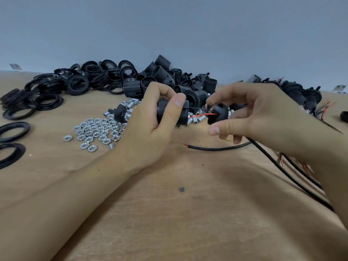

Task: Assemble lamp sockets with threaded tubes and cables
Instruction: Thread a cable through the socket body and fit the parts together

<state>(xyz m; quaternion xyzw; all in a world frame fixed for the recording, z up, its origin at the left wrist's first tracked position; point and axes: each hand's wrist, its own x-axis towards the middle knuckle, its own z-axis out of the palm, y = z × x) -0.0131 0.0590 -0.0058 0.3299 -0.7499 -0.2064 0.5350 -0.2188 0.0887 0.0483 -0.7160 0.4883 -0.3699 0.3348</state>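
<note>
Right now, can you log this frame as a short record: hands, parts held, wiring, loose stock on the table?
left hand: grips threaded socket body
right hand: holds socket cap
wiring: red wire runs between body and cap; black cable lies on table
loose stock: hex nuts, black rings, metal tubes

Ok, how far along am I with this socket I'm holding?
Done: finished sockets with leads lie at far right. In hand: left hand grips the threaded socket body, right hand holds the cap, a red wire running between them. Left: closing the two halves, plus the loose sockets behind.
</note>
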